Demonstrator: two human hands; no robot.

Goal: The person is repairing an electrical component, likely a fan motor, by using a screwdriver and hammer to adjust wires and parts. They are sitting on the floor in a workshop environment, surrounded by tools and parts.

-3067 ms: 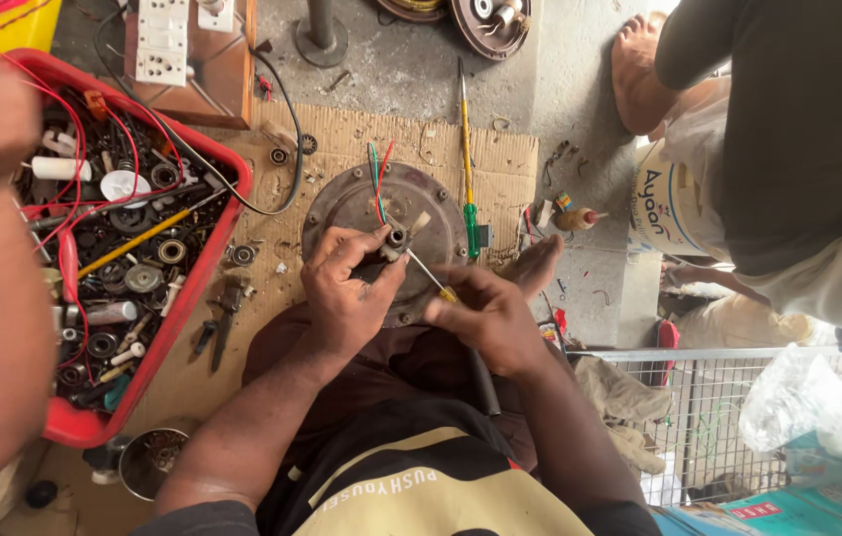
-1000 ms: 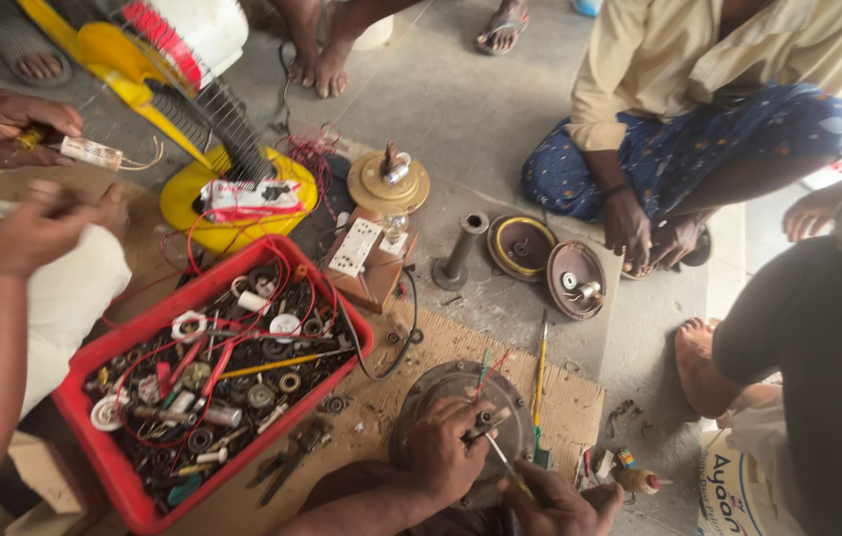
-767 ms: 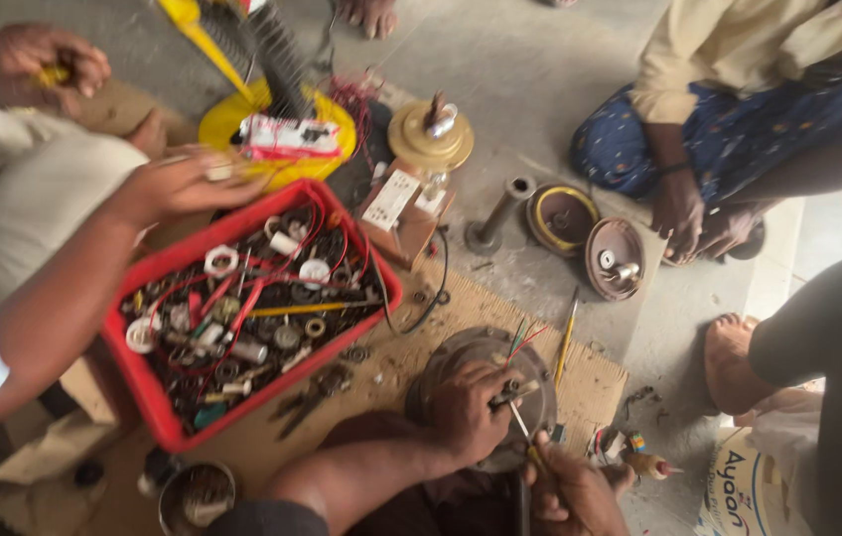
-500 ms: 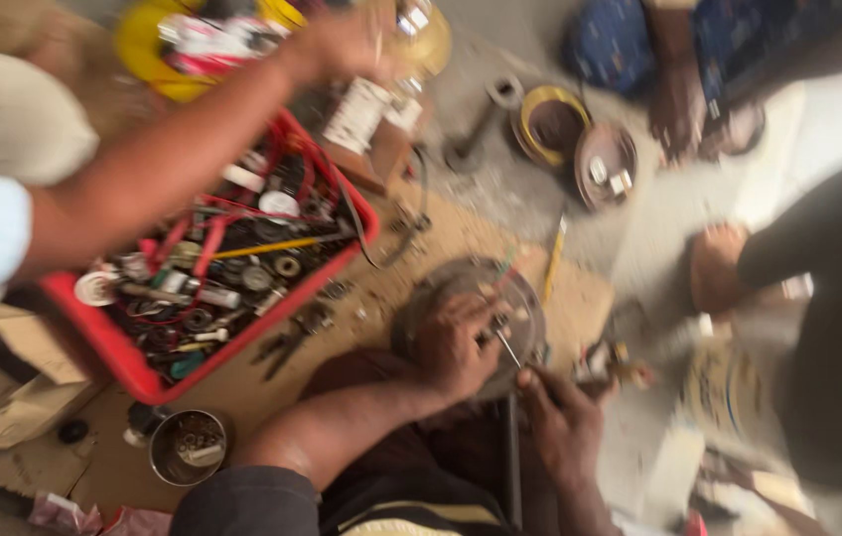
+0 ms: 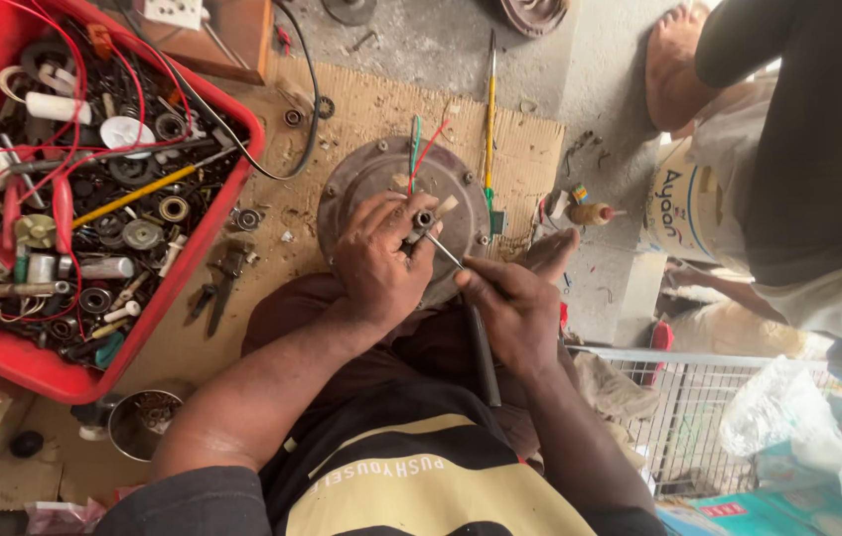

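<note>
A round grey motor housing (image 5: pixel 381 189) is shown lying on a cardboard sheet (image 5: pixel 361 109), just right of a red parts tray (image 5: pixel 208 233). Its central shaft is gripped by the left hand (image 5: pixel 376 260). A dark-handled screwdriver (image 5: pixel 476 333) is clasped in the right hand (image 5: pixel 515 303), its tip set at the shaft.

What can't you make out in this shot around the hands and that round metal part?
Head view only:
- Round metal motor housing: near half hidden under the left hand.
- Screwdriver: tip hidden by the left hand's fingers; grip wrapped by the right hand.
- Red tray: cut off by the left and top edges.
</note>
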